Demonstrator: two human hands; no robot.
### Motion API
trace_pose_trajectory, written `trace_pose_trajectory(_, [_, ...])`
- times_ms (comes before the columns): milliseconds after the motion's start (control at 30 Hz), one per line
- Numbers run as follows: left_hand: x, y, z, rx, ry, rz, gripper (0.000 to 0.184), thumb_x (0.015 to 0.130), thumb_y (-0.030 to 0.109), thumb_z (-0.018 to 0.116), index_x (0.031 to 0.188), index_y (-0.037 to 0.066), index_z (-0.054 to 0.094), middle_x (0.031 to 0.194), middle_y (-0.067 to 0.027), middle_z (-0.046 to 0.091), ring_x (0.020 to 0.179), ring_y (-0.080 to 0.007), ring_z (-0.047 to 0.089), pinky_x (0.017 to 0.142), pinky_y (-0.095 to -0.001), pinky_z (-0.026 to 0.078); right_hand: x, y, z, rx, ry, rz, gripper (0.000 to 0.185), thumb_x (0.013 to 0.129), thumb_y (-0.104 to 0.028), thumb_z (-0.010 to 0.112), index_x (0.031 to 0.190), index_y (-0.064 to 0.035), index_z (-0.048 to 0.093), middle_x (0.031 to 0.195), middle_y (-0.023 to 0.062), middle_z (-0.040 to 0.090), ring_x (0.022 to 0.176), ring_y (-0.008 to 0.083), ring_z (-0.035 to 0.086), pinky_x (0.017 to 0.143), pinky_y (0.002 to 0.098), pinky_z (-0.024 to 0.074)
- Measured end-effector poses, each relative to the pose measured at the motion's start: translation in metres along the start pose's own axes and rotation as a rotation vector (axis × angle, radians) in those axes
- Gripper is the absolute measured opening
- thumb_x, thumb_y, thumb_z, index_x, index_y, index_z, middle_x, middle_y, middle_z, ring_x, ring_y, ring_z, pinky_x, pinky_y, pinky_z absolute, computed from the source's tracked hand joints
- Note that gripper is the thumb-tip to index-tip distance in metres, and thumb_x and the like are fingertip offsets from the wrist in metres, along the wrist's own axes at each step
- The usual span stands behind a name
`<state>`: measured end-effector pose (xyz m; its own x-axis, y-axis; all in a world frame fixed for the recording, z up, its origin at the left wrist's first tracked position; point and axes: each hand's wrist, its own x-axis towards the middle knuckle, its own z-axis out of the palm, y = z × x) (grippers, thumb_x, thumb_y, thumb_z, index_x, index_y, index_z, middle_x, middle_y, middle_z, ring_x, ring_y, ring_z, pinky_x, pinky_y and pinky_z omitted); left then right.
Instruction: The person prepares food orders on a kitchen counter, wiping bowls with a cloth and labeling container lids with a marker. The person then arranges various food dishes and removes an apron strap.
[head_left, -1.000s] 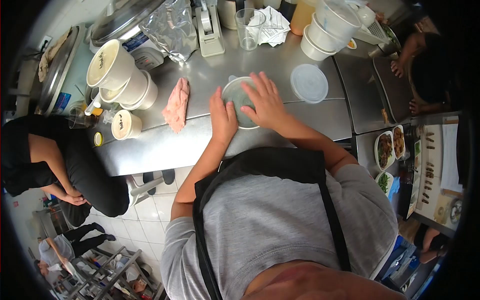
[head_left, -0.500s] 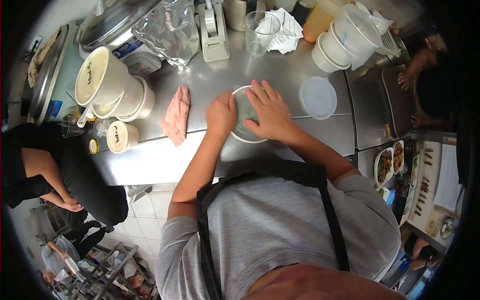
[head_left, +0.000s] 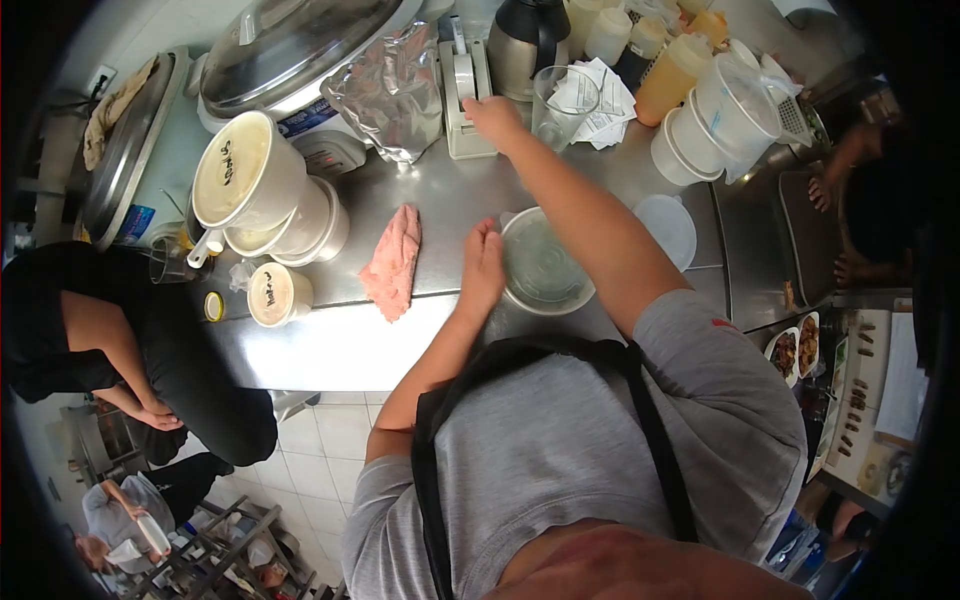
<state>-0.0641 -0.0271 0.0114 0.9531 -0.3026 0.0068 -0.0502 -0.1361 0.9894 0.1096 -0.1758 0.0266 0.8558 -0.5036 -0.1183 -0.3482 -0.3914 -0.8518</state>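
Note:
A round white container with a clear lid (head_left: pixel 547 262) sits near the front edge of the steel counter. My left hand (head_left: pixel 484 262) rests against its left side, fingers together and slightly curled; whether anything small is between them cannot be made out. Over the container stretches my right arm, with my right hand (head_left: pixel 494 122) at the front of the tape dispenser (head_left: pixel 466 90), its fingers pinched near the tape end. A loose clear lid (head_left: pixel 668 232) lies to the right, partly behind my forearm. Left of my left hand is a pink cloth (head_left: pixel 394 264).
Labelled tubs (head_left: pixel 247 170) are stacked at the left, beside a smaller tub (head_left: pixel 279 295). Behind stand a foil bag (head_left: pixel 388 95), a clear cup (head_left: pixel 560 105), papers (head_left: pixel 608 118) and bottles (head_left: pixel 673 75). More tubs (head_left: pixel 690 140) stand at the right. A person (head_left: pixel 150 340) sits at the left.
My right hand has left the lidded container and reached away to the tape dispenser. My left hand stays beside the container. The whole view has shifted.

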Motion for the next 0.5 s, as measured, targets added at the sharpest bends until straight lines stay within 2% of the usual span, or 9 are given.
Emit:
trace_pose_trajectory(67, [0.02, -0.008, -0.014, -0.016, -0.056, -0.087, 0.034, 0.086, 0.026, 0.034, 0.101, -0.001, 0.048, 0.087, -0.0123, 0.051, 0.08, -0.0211, 0.048, 0.073, -0.0335, 0.039, -0.018, -0.028, -0.021, 0.145, -0.096, -0.028, 0.044, 0.073, -0.042, 0.05, 0.073, 0.0002, 0.06, 0.074, 0.0149, 0.059, 0.067, 0.0234, 0.056, 0.06, 0.0327, 0.0426])
trace_pose_trajectory(167, [0.057, 0.004, -0.029, -0.374, 0.028, -0.443, 0.034, 0.086, 0.032, 0.035, 0.099, 0.006, 0.052, 0.077, -0.0025, 0.053, 0.072, -0.0121, 0.049, 0.062, -0.0256, 0.038, -0.08, -0.051, -0.045, 0.299, -0.06, -0.342, 0.028, 0.079, -0.029, 0.051, 0.075, -0.0026, 0.057, 0.059, 0.0024, 0.051, 0.055, 0.0087, 0.043, 0.048, 0.0257, 0.0351])
trace_pose_trajectory(233, [0.085, 0.014, -0.038, -0.367, 0.072, -0.446, 0.032, 0.083, 0.035, 0.039, 0.095, 0.01, 0.054, 0.074, 0.0005, 0.053, 0.068, -0.0102, 0.049, 0.061, -0.0251, 0.037, -0.151, -0.049, -0.069, 0.269, -0.139, -0.39, 0.023, 0.08, -0.024, 0.051, 0.072, -0.0028, 0.054, 0.058, 0.0009, 0.049, 0.055, 0.0066, 0.041, 0.047, 0.0236, 0.0327])
trace_pose_trajectory(267, [0.099, 0.019, -0.041, -0.334, 0.047, -0.435, 0.032, 0.082, 0.036, 0.041, 0.093, 0.009, 0.055, 0.073, 0.0006, 0.053, 0.068, -0.01, 0.048, 0.06, -0.0251, 0.036, -0.182, -0.036, -0.072, 0.28, -0.2, -0.318, 0.025, 0.079, -0.022, 0.053, 0.064, -0.0007, 0.051, 0.057, 0.0083, 0.05, 0.053, 0.0135, 0.047, 0.049, 0.0305, 0.0358])
trace_pose_trajectory(300, [0.112, 0.024, -0.043, -0.301, 0.023, -0.423, 0.033, 0.081, 0.038, 0.043, 0.092, 0.009, 0.055, 0.072, 0.0006, 0.053, 0.067, -0.0099, 0.048, 0.06, -0.0251, 0.036, -0.216, -0.023, -0.076, 0.232, -0.216, -0.346, 0.027, 0.077, -0.021, 0.054, 0.061, -0.0012, 0.047, 0.059, 0.0097, 0.047, 0.053, 0.0162, 0.044, 0.05, 0.0325, 0.035])
trace_pose_trajectory(333, [0.124, 0.03, -0.042, -0.269, 0.0, -0.412, 0.034, 0.079, 0.039, 0.046, 0.091, 0.009, 0.056, 0.072, 0.0006, 0.053, 0.066, -0.0097, 0.047, 0.059, -0.0251, 0.036, -0.236, -0.002, -0.077, 0.076, -0.208, -0.551, 0.024, 0.075, -0.02, 0.056, 0.06, -0.0015, 0.048, 0.062, 0.0117, 0.047, 0.057, 0.022, 0.045, 0.055, 0.0339, 0.0361])
trace_pose_trajectory(400, [0.138, 0.045, -0.036, -0.134, -0.061, -0.403, 0.034, 0.076, 0.041, 0.05, 0.086, 0.009, 0.057, 0.069, 0.0009, 0.052, 0.063, -0.0093, 0.046, 0.057, -0.0254, 0.035, -0.27, 0.007, -0.081, 0.193, -0.353, -0.494, 0.024, 0.074, -0.019, 0.056, 0.059, -0.0015, 0.047, 0.063, 0.0131, 0.046, 0.061, 0.027, 0.044, 0.059, 0.0357, 0.0358])
trace_pose_trajectory(500, [0.16, 0.03, -0.023, 0.05, -0.12, -0.313, 0.036, 0.073, 0.043, 0.055, 0.079, 0.008, 0.059, 0.067, 0.0008, 0.052, 0.059, -0.0103, 0.046, 0.055, -0.0287, 0.036, -0.27, 0.015, -0.087, 0.168, -0.341, -0.493, 0.025, 0.074, -0.019, 0.055, 0.059, -0.0011, 0.047, 0.063, 0.0125, 0.046, 0.062, 0.0276, 0.045, 0.06, 0.036, 0.0356])
